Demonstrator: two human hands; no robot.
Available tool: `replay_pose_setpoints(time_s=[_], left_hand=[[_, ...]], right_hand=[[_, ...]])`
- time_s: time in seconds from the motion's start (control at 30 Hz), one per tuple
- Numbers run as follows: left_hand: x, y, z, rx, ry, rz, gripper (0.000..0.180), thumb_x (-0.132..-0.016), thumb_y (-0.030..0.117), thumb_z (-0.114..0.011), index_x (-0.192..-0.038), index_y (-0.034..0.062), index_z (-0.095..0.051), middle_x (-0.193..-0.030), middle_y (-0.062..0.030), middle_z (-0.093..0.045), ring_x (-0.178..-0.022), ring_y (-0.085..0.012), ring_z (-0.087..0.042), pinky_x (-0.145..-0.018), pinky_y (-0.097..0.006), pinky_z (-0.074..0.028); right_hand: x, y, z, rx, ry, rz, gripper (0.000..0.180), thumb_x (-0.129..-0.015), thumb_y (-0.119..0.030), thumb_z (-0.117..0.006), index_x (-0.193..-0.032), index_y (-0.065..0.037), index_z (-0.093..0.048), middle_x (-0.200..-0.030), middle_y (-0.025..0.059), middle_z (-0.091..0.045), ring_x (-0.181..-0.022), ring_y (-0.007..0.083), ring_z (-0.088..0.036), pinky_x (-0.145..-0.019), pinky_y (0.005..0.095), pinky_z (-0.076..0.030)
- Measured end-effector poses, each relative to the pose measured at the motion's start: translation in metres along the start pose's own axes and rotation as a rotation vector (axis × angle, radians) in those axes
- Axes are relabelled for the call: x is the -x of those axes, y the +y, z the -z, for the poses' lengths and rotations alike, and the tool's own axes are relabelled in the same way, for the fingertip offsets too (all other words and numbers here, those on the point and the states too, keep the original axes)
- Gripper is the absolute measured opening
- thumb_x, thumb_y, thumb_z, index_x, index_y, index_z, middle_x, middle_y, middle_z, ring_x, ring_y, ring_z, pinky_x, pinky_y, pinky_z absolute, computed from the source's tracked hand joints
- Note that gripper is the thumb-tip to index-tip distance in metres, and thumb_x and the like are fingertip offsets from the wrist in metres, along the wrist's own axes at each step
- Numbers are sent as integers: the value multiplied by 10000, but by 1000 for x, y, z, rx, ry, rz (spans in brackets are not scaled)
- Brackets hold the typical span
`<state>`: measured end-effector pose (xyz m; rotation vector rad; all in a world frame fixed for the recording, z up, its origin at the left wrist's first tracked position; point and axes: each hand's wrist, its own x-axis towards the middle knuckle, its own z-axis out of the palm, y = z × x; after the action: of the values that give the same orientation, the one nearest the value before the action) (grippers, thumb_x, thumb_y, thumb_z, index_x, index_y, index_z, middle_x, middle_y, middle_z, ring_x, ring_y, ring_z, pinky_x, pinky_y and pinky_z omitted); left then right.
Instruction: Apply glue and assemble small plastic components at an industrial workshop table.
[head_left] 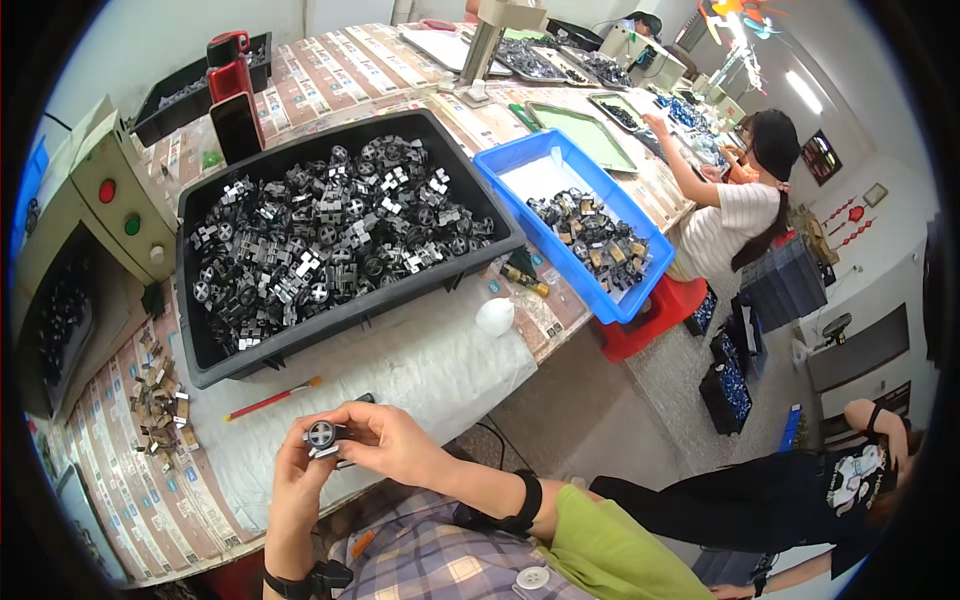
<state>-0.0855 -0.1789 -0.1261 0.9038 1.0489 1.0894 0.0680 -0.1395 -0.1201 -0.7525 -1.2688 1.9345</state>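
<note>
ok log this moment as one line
left hand + right hand: both grip small grey metal wheel-like part | above white cloth | big black plastic bin of parts behind

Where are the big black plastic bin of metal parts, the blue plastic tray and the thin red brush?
Big black plastic bin (345,318): head view, on its front wall.
Blue plastic tray (545,225): head view, on its left wall.
Thin red brush (262,402): head view, mid-handle.
</note>
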Motion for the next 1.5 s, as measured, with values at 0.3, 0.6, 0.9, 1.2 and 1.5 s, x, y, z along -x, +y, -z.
replay_pose_setpoints(time_s=[0.3, 0.6, 0.9, 1.2, 1.5], left_hand=[[21, 23, 53, 73, 106, -169, 584, -750, 253, -616, -1229, 6, -392, -1100, -114, -493, -983, -201, -494, -836, -320, -414], [55, 20, 103, -12, 524, -253, 361, -840, 112, -467, -1189, 25, -445, -979, -52, -532, -847, -113, -512, -734, -239, -431], [84, 11, 148, -79, 752, -298, 331, -872, 153, -460, -1189, 57, -462, -948, -3, -539, -814, -53, -489, -724, -198, -405], [79, 11, 166, -429, 894, -221, 282, -852, 141, -501, -1117, 49, -516, -854, 7, -554, -678, -37, -466, -586, -168, -370], [74, -6, 185, -826, 1052, -277, 186, -770, 42, -562, -955, 50, -585, -795, -50, -596, -634, -111, -527, -557, -225, -416]], right_hand=[[30, -130, 163, 340, 999, 704, 244, -800, -54, -543, -1035, -1, -499, -921, 75, -563, -819, 124, -541, -728, 234, -439], [60, -91, 337, 1339, 1259, 61, 254, -664, -164, -636, -874, -36, -573, -829, 165, -616, -792, 304, -592, -721, 361, -452], [73, -119, 240, 1213, 1383, 426, 187, -776, -69, -558, -957, -23, -564, -832, 129, -624, -749, 221, -612, -657, 314, -469], [37, -31, 170, 726, 1069, 352, 528, -714, -167, -681, -1166, -29, -445, -1064, 118, -531, -972, 181, -508, -806, 298, -410], [24, 15, 196, 925, 949, 224, 310, -766, -129, -636, -1015, 21, -527, -910, 87, -558, -820, 169, -516, -769, 289, -409]])
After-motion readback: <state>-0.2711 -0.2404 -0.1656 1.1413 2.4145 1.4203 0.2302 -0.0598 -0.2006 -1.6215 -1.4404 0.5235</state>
